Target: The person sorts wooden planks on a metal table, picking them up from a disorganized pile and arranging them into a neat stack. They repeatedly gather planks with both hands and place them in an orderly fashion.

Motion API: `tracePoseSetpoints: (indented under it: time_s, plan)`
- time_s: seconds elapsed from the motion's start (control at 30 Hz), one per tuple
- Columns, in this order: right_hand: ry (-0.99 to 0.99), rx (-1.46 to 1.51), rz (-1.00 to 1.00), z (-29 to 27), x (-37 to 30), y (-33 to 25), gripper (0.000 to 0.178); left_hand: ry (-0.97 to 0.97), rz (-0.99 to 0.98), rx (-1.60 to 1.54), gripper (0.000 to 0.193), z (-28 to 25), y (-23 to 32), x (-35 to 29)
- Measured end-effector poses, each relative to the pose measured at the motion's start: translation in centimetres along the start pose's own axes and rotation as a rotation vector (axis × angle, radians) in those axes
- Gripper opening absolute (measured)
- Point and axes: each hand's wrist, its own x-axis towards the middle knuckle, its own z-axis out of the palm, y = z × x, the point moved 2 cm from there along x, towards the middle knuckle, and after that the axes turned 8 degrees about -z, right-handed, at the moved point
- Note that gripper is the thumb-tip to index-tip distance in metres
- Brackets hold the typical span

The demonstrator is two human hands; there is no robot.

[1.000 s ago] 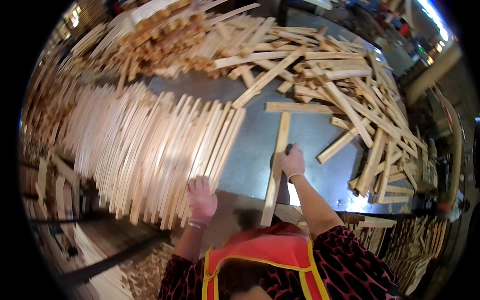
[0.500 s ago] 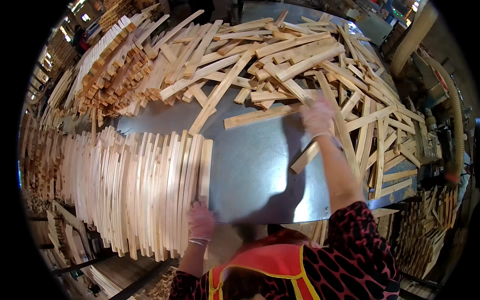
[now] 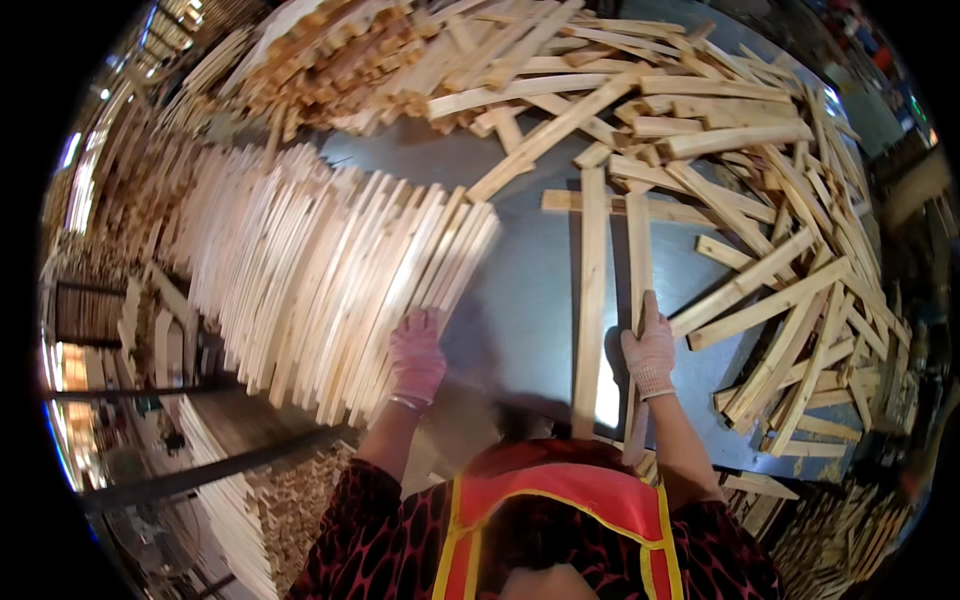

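My left hand [image 3: 416,358], in a pale pinkish glove, is closed over the near right end of a long row of wooden slats [image 3: 330,290] standing closely side by side. To the right, my right hand [image 3: 651,358], gloved too, grips a single wooden slat [image 3: 639,255] with the thumb on its left side and the index finger stretched along it. Just left of that piece, another slat [image 3: 590,300] lies lengthwise on the metal table [image 3: 525,310]. The far ends of both reach a slat lying crosswise [image 3: 680,210].
A loose heap of slats [image 3: 740,115] covers the table's far and right parts. A neat stack of wood [image 3: 330,60] stands at the far left. Dark metal bars [image 3: 220,465] run below the row at the lower left. More wood [image 3: 840,540] is piled at the lower right.
My right hand has come back from the heap toward me and now grips a slat. Two slats now lie lengthwise on the table. My left hand stays at the row, whose right end looks tilted.
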Motion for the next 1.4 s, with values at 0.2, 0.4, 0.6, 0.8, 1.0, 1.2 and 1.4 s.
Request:
tracePoseSetpoints:
  time_s: [0.2, 0.4, 0.6, 0.8, 1.0, 1.2, 1.4]
  plan:
    - [0.187, 0.675, -0.09, 7.0, -2.4, -10.2, 0.096, -0.056, 0.106, -0.667, 0.077, -1.1, 2.6, -4.3]
    - [-0.057, 0.283, -0.15, 8.6, -2.3, -17.8, 0.086, -0.58, -0.064, -1.041, 0.069, -2.2, 1.9, -4.2]
    - [-0.091, 0.06, 0.106, 7.3, -3.4, -16.6, 0.067, 0.247, 0.053, -0.285, 0.062, 3.5, -2.2, -5.1]
    - [-0.32, 0.696, -0.117, 8.3, -4.0, -18.9, 0.074, 0.148, 0.038, -0.342, 0.066, 1.7, -2.0, -5.0]
    - [0.772, -0.371, 0.047, -4.9, 5.0, 1.6, 0.062, -0.023, 0.098, -0.097, 0.1, -3.2, 1.4, -5.2]
    - [0.28, 0.237, 0.197, -1.7, 5.8, 0.8, 0.085, -0.119, 0.192, -0.015, 0.088, -1.9, -0.1, -3.9]
    - [-0.222, 0.568, 0.039, 10.5, -5.1, -12.8, 0.103, 0.028, 0.134, -0.252, 0.072, 0.4, -1.9, -5.3]
